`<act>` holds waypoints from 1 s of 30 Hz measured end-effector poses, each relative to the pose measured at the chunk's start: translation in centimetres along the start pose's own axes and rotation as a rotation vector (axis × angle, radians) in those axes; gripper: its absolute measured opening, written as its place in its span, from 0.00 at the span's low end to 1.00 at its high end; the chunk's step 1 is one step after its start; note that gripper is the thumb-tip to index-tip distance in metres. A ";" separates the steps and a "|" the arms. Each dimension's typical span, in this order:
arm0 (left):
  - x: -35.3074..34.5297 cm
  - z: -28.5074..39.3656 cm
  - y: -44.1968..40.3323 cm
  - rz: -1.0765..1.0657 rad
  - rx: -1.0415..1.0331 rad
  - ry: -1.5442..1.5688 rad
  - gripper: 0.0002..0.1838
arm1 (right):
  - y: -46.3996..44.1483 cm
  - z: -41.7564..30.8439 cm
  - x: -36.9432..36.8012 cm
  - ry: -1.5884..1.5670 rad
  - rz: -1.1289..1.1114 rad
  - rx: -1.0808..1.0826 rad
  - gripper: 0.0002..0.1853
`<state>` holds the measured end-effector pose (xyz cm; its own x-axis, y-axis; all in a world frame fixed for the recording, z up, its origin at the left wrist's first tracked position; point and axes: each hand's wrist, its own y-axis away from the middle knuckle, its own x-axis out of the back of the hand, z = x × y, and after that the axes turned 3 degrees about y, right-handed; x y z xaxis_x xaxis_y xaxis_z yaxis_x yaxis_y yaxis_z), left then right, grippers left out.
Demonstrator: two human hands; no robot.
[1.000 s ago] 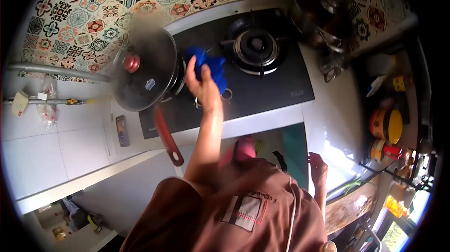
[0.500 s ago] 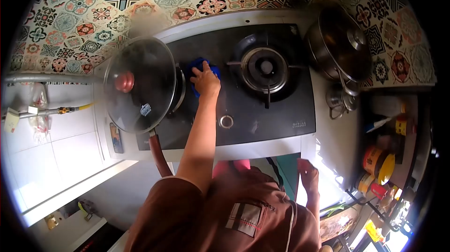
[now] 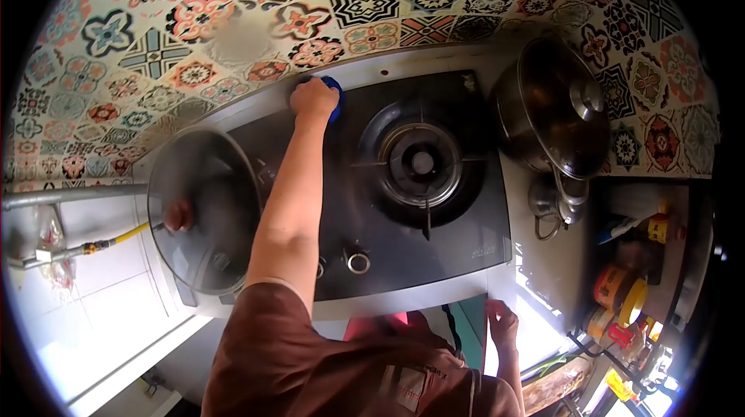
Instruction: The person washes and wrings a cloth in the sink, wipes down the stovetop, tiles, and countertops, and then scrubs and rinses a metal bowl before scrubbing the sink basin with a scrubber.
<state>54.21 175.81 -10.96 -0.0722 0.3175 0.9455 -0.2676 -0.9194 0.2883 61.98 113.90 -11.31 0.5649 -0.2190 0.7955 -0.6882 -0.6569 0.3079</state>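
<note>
At the back edge of the black gas hob [image 3: 341, 215], my left hand [image 3: 314, 97] is closed on a blue cloth [image 3: 335, 99]. Part of the cloth is hidden under the palm. A pan with a glass lid [image 3: 206, 238] is to the left of my left forearm, which covers part of the left burner area. The right burner [image 3: 421, 165] stands bare, to the right of that arm. Low at the right, my right hand [image 3: 503, 322] hangs beside the counter's front edge, its fingers curled in with nothing visible in them.
A large lidded pot [image 3: 547, 110] stands right of the hob, with a small metal pot [image 3: 547, 201] in front of it. Jars [image 3: 617, 291] fill a shelf at the right. A grey pipe [image 3: 77, 196] and a yellow hose [image 3: 130, 232] run at the left.
My left hand has moved with the blue cloth from between the burners to the hob's back edge. The whole view has shifted, with more tiled wall showing. My right hand remains near the counter edge.
</note>
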 end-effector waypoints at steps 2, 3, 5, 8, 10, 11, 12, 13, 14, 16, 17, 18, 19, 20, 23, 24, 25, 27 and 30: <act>0.1 2.3 -0.4 -0.009 -0.109 -0.035 0.23 | -1.5 1.6 -0.5 0.113 0.140 -0.008 0.04; -0.1 3.5 -0.4 -0.012 -0.162 -0.054 0.22 | -2.7 2.0 -0.4 0.144 0.149 0.015 0.01; 0.4 7.0 0.0 -0.045 -0.219 -0.035 0.20 | -4.4 2.6 -0.2 0.140 0.135 -0.108 0.03; -0.5 12.7 -0.8 -0.054 -0.292 0.063 0.18 | -5.1 2.6 -0.2 0.172 0.100 -0.141 0.04; -1.3 15.6 -2.2 -0.090 -0.359 0.070 0.19 | -4.7 4.2 -0.9 0.177 0.118 -0.129 0.04; -2.3 16.6 -3.5 -0.112 -0.388 0.060 0.19 | -4.8 4.7 -1.2 0.179 0.126 -0.117 0.05; -2.3 17.5 -3.9 -0.135 -0.415 0.051 0.20 | -4.9 4.1 -1.0 0.220 0.131 -0.127 0.05; -2.6 18.4 -3.8 -0.180 -0.455 0.140 0.21 | -5.0 3.9 -0.9 0.222 0.133 -0.126 0.05; -2.3 19.7 -3.3 -0.222 -0.496 0.232 0.23 | -5.0 3.7 -0.9 0.225 0.135 -0.121 0.05; -8.7 24.2 -4.0 -0.221 -0.499 0.503 0.26 | -5.2 4.2 -1.2 0.192 0.090 -0.198 0.06; -10.1 25.9 -3.8 -0.123 -0.583 0.560 0.26 | -5.0 7.9 -2.7 0.179 0.061 -0.232 0.06; -9.3 26.4 -4.8 -0.151 -0.592 0.650 0.27 | -5.7 6.3 -1.7 0.120 0.077 -0.199 0.06; -9.4 26.9 -5.2 -0.206 -0.595 0.736 0.28 | -4.9 4.7 -0.6 0.064 0.075 -0.188 0.07; -9.6 27.0 -4.9 -0.265 -0.598 0.811 0.29 | -4.7 5.4 -0.7 0.121 0.048 -0.215 0.07; 3.1 19.3 -0.8 -0.405 -0.595 0.980 0.27 | -5.1 3.7 -0.2 0.161 0.076 -0.180 0.07; 3.4 17.0 -1.6 -0.303 -0.627 0.941 0.25 | -4.9 4.6 -0.4 0.160 0.079 -0.142 0.07; 4.2 14.1 -2.9 -0.302 -0.711 0.748 0.21 | -4.9 4.5 -0.3 0.166 0.074 -0.157 0.06; 6.9 9.2 -1.0 -0.075 -0.603 0.335 0.20 | -5.1 3.8 -0.2 0.174 0.060 -0.191 0.06; 1.1 5.7 -1.4 0.041 -0.482 0.082 0.19 | -4.5 3.7 -0.1 0.202 0.077 -0.211 0.05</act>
<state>60.02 176.13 -9.49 -0.1625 0.3183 0.9340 -0.6757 -0.7256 0.1298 66.71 114.16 -14.70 0.4196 -0.1008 0.9021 -0.8170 -0.4750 0.3270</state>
